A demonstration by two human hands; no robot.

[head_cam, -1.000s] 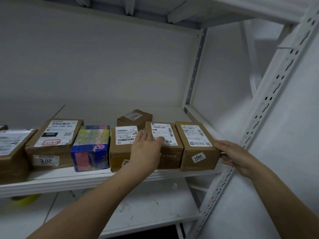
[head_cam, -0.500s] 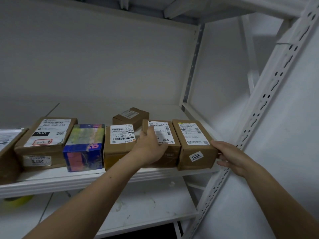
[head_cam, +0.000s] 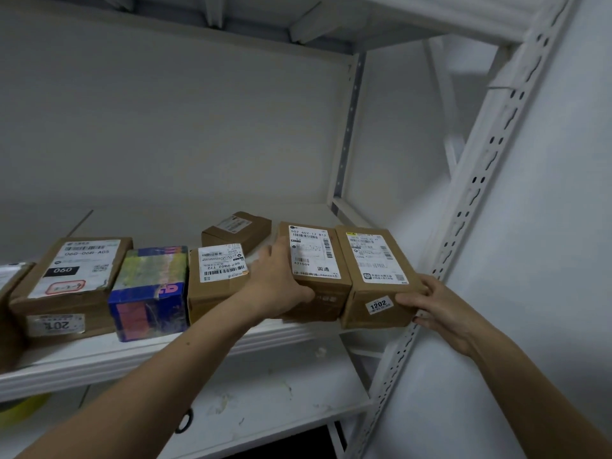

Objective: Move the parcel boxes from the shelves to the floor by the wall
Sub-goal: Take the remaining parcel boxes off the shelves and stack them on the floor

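"Cardboard is smooth, so I worry a little. How do the hands hold?"

"The right hand curls round the right side of the box marked 1202, with the thumb on its front face. The left hand curls round the far side of the second box, which touches the 1202 box on its left. So both boxes are squeezed side by side between the hands, at the front edge of the shelf. I cannot tell if they are lifted or sliding."

"What can go wrong?"

"I think nothing holds the joint between them. If the squeeze becomes weak, they may fold downward there and drop to the lower shelf."

"And the neighbours?"

"Left of the 1202 box, beyond the left hand, a third box sits just beside the wrist, and a blue box further left. The forearm could drag the third one off. Right of the 1202 box, the white post is near, so the knuckles may knock it."
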